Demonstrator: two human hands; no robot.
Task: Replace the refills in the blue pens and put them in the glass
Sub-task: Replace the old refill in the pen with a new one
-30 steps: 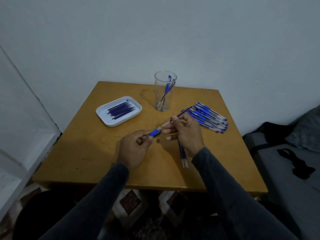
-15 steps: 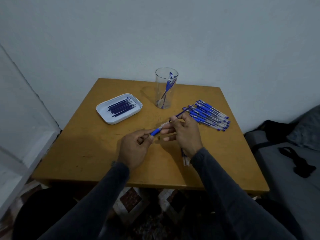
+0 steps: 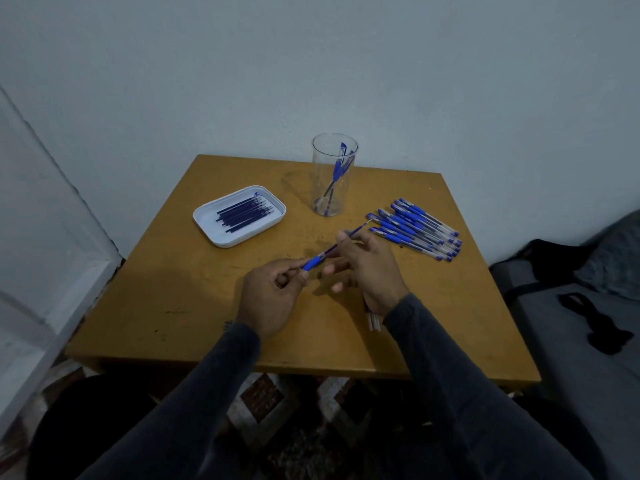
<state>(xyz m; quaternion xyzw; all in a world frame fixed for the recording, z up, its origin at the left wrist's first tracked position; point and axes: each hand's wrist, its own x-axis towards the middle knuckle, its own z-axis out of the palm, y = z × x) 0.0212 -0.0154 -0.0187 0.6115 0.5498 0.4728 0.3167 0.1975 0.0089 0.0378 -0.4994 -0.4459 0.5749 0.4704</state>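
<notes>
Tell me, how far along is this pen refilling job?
Early on, it seems. Done: the glass holds a couple of blue pens. In hand: the left hand pinches the blue grip of a pen while the right hand holds the dark refill sticking out of it. Left: a pile of pens on the table, and spare refills in the white tray.
</notes>
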